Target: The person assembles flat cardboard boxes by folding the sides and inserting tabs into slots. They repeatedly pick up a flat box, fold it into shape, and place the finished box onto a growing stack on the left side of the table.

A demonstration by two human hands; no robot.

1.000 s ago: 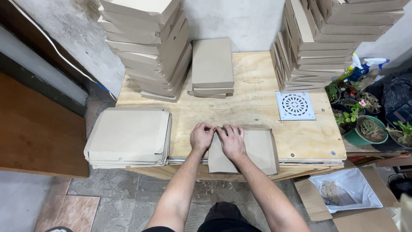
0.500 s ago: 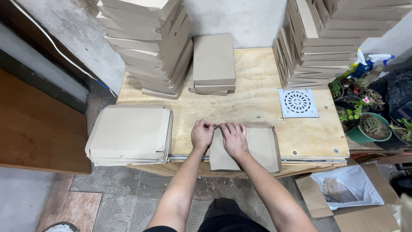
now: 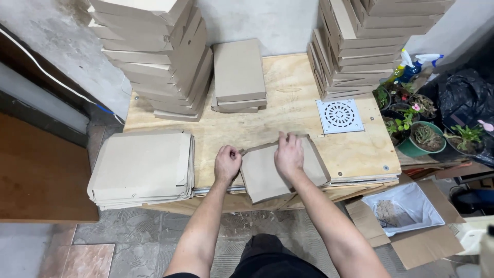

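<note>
A makeshift packing workshop, likely a back room or basement corner. A raw plywood desk [image 3: 288,110] stands against a stained plaster wall [image 3: 267,20]. On the desk rise tall stacks of folded cardboard boxes [image 3: 159,56], with a pile of flat cardboard blanks [image 3: 141,167] at its left end. Beside the desk's right end sit potted plants [image 3: 419,134] and spray bottles [image 3: 411,67].

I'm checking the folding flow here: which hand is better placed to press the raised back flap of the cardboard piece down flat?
Probably the right hand: it already pinches the raised flap of the cardboard piece, while the left hand grips its left corner.
</note>
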